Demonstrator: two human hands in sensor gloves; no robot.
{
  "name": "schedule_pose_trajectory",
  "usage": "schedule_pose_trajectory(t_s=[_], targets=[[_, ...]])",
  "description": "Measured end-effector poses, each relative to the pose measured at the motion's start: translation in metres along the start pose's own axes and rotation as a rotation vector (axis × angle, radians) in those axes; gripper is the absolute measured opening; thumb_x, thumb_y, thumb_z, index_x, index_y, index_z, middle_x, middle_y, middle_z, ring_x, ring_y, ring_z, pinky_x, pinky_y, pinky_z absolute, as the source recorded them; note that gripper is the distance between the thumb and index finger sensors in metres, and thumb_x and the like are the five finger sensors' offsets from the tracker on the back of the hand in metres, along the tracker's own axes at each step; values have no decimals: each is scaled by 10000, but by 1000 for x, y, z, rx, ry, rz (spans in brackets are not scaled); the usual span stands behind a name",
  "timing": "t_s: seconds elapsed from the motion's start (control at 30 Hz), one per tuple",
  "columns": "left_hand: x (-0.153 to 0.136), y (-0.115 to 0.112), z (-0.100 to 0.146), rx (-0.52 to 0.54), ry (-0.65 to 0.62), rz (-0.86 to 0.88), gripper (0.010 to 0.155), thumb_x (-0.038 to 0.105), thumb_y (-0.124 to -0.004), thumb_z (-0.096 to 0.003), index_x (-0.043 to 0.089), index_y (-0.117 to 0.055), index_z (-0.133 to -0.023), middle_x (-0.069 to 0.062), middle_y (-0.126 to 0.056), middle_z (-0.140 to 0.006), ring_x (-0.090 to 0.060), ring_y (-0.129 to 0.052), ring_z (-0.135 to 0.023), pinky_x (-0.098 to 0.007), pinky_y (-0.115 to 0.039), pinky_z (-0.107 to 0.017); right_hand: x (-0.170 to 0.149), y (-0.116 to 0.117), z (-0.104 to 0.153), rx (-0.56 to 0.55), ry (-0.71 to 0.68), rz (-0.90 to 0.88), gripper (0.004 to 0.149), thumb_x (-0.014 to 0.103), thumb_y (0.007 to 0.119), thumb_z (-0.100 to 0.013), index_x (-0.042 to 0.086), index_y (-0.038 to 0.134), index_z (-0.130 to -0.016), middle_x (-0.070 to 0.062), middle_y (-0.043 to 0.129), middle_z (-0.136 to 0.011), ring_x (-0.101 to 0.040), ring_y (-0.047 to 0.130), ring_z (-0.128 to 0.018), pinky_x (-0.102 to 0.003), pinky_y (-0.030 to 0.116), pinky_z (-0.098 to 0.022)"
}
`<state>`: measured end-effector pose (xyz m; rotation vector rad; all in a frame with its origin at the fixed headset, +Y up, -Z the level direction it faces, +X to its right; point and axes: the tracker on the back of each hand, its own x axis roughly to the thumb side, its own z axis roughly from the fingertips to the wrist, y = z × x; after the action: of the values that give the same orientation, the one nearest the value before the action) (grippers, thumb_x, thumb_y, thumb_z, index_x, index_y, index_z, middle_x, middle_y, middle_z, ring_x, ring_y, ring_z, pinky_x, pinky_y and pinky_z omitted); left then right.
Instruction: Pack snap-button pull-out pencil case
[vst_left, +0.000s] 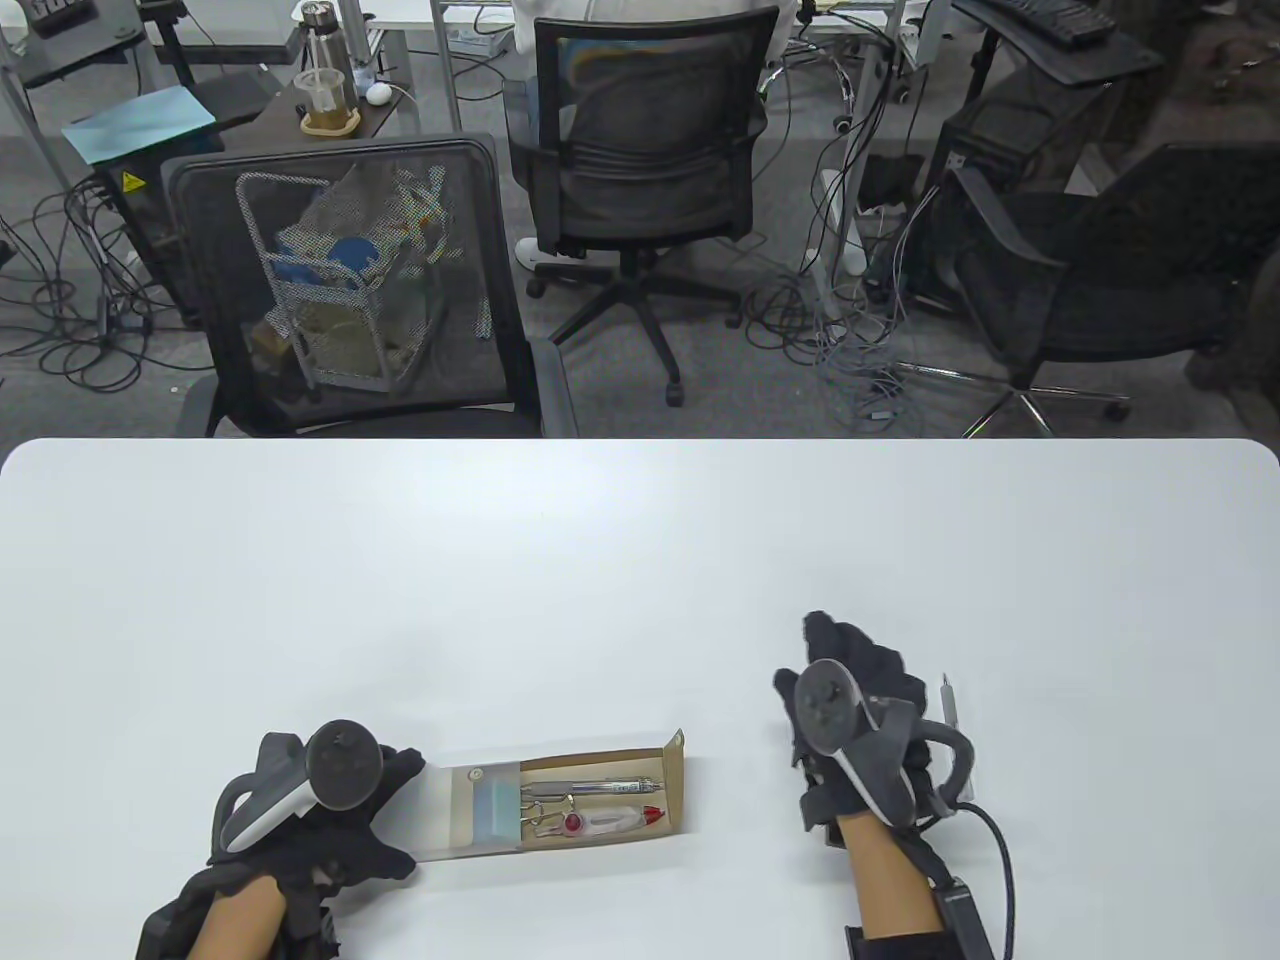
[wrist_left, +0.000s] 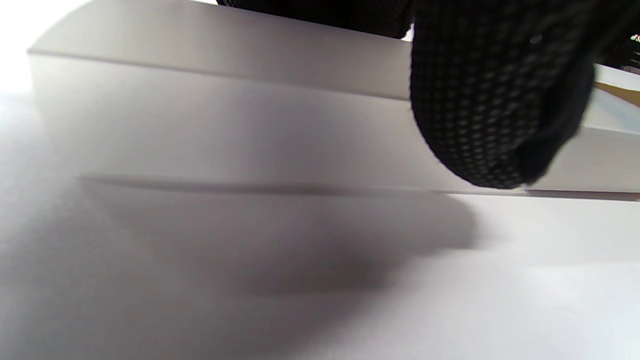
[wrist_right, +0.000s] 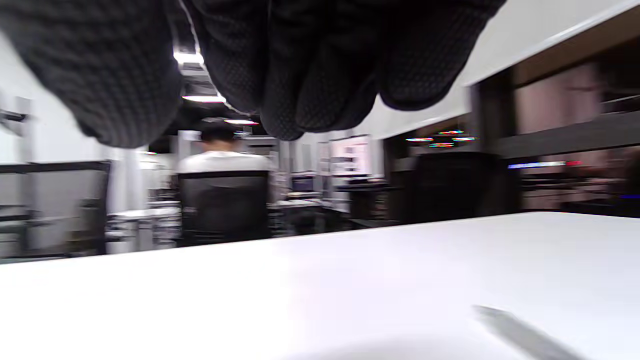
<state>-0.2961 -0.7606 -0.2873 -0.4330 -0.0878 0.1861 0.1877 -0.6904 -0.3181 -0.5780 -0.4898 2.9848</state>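
The pencil case lies at the table's front left: a white sleeve (vst_left: 465, 815) with its brown cardboard drawer (vst_left: 674, 790) pulled out to the right. In the drawer lie a blue eraser (vst_left: 495, 808), a silver pen (vst_left: 590, 788), metal clips (vst_left: 540, 815) and a clear red-tipped item (vst_left: 618, 820). My left hand (vst_left: 385, 810) grips the sleeve's left end; in the left wrist view a gloved finger (wrist_left: 500, 100) presses on the sleeve's white side (wrist_left: 225, 120). My right hand (vst_left: 860, 655) is over the table to the right, empty, its fingers (wrist_right: 310, 65) hanging together. A loose grey pen (vst_left: 948, 703) lies just right of it.
The white table (vst_left: 640, 560) stretches far beyond the case. The grey pen shows blurred at the lower right of the right wrist view (wrist_right: 520, 332). Black office chairs (vst_left: 350, 290) stand behind the table's far edge.
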Motion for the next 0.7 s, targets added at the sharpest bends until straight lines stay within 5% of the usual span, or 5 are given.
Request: schedule_pose_trajectory(t_s=[0.13, 0.43, 0.7], targets=[[0, 0, 0, -1, 0, 3, 970, 533, -1014, -228, 444, -552, -1077, 120, -562, -1182, -241, -596, -1151, -640, -347, -851, -39, 27, -13, 131, 194, 145, 699, 604, 861, -332, 365, 689, -966, 62, 841, -980, -162, 867, -802, -400, 759, -620], [0, 0, 0, -1, 0, 4, 971, 534, -1014, -228, 445, -551, -1077, 121, -563, -1181, -239, -595, -1152, -640, -346, -851, -88, 68, -19, 366, 395, 289, 658, 581, 872, -344, 322, 743, -935, 61, 886, -926, -142, 888, -766, -392, 769, -608], [0, -1, 0, 1, 1, 4, 970, 535, -1013, -228, 445, -551, -1077, 119, -562, -1181, -240, -596, -1151, -640, -349, -850, -90, 75, -19, 335, 418, 248, 475, 498, 859, -371, 326, 825, -813, 103, 952, -759, -105, 935, -641, -377, 804, -555]])
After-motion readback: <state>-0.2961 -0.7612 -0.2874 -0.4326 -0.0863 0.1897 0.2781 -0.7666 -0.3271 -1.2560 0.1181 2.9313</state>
